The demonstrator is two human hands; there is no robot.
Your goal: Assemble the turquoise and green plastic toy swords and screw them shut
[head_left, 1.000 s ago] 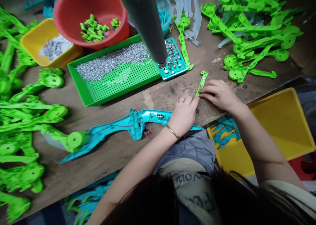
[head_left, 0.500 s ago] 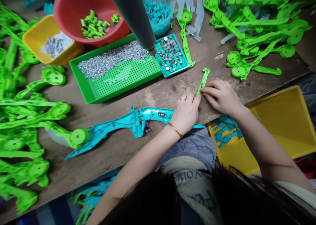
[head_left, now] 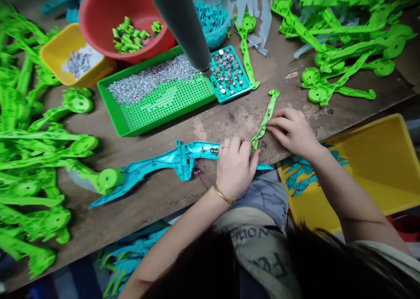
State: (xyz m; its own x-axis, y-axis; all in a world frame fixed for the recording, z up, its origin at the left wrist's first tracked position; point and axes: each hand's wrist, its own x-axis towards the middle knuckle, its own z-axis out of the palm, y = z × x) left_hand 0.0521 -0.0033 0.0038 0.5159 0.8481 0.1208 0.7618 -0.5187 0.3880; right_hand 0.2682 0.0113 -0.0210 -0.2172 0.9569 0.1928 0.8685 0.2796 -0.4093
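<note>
A slim green strip (head_left: 269, 110) lies aslant on the table (head_left: 157, 142), near its close edge, with a thin dark line running along it. The hands are apart, one on each side of the strip. The left hand (head_left: 236, 165) has its fingers and thumb about the strip's lower end; how firmly they close cannot be told. The right hand (head_left: 293, 130) brings its bunched fingertips to the strip's middle edge; whether they pinch anything is too small to tell.

A long blue part (head_left: 154, 162) stretches off to the left, passing behind the left hand, its pointed tip showing beyond. Thin wires (head_left: 198, 172) hang about its middle, and a green drum (head_left: 111, 178) sits at its left end.

Farther back, a green tray (head_left: 154, 106) holds silver pins (head_left: 144, 84), beside a blue tray (head_left: 235, 94) of round metal bits (head_left: 227, 67). A grey tube (head_left: 183, 27) slants down over where they meet. Behind stand a red bowl (head_left: 95, 23) and a yellow box (head_left: 50, 56).
</note>
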